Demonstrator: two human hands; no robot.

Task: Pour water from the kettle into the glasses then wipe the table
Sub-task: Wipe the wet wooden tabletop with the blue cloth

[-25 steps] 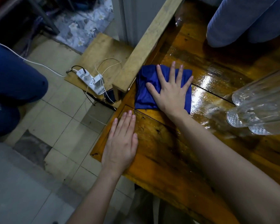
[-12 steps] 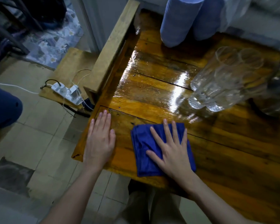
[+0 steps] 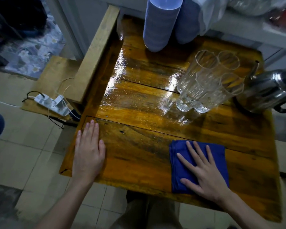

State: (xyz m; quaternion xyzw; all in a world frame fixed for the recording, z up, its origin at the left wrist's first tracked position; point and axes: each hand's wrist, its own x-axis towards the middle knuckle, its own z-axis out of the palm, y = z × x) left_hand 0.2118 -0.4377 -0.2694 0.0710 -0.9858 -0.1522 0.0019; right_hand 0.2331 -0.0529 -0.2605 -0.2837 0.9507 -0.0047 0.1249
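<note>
A folded blue cloth (image 3: pixel 180 162) lies near the front edge of the glossy wooden table (image 3: pixel 139 142). My right hand (image 3: pixel 203 171) presses flat on the cloth with fingers spread. At the table's front left corner my left hand (image 3: pixel 88 151) rests palm down on bare wood. Several tall clear glasses (image 3: pixel 206 83) stand clustered at the back right. Right of them sits a steel kettle (image 3: pixel 267 90), its spout pointing up and back. The back half of the table shines wet.
Two stacks of blue plastic cups (image 3: pixel 160 25) stand at the table's far edge. A wooden beam (image 3: pixel 96 53) runs along the left side. A white power strip (image 3: pixel 51 103) with cables lies on a low board left of the table. Tiled floor lies below.
My right hand has slid the blue cloth from the table's far left toward the front, then rightward along the front edge. My left hand stays flat on the front left corner.
</note>
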